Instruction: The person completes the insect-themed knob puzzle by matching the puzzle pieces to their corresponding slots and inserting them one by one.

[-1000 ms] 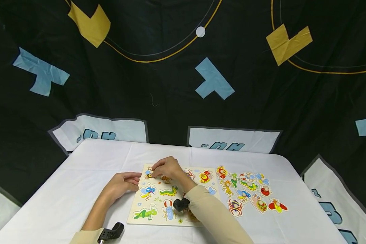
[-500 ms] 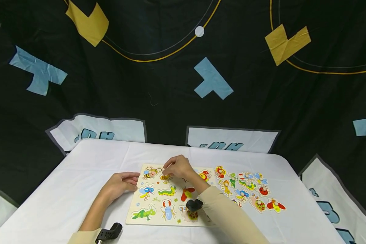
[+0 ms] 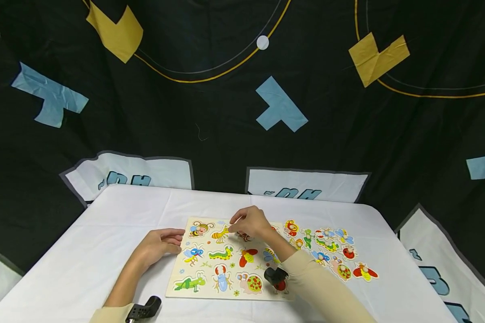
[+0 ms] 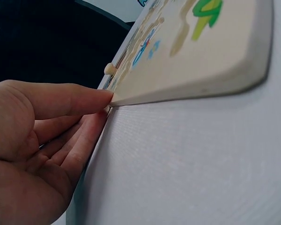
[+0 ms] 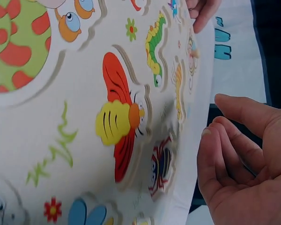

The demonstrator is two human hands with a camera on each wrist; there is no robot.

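Note:
The pale wooden insect puzzle board (image 3: 208, 291) lies on the white table, with insect pictures in its recesses. A bee piece (image 3: 198, 230) sits at its upper left corner; a small wooden knob (image 4: 110, 69) stands up there in the left wrist view. My left hand (image 3: 155, 246) rests beside the board's left edge, its fingertips touching that edge in the left wrist view. Above the board's far edge, near the spider picture (image 5: 160, 166), hovers my right hand (image 3: 252, 222). Thumb and fingers are apart, with nothing between them.
Right of the board lie several loose insect puzzle pieces, among them a ladybird (image 3: 349, 252), a red-winged insect (image 3: 365, 272) and a green caterpillar (image 3: 327, 245). Some sit close to the board's right edge, partly behind my right arm. A black curtain (image 3: 210, 134) hangs behind the table.
My right hand has moved right along the board's far edge, away from the bee piece, which stays at the upper left corner. My left hand holds its place.

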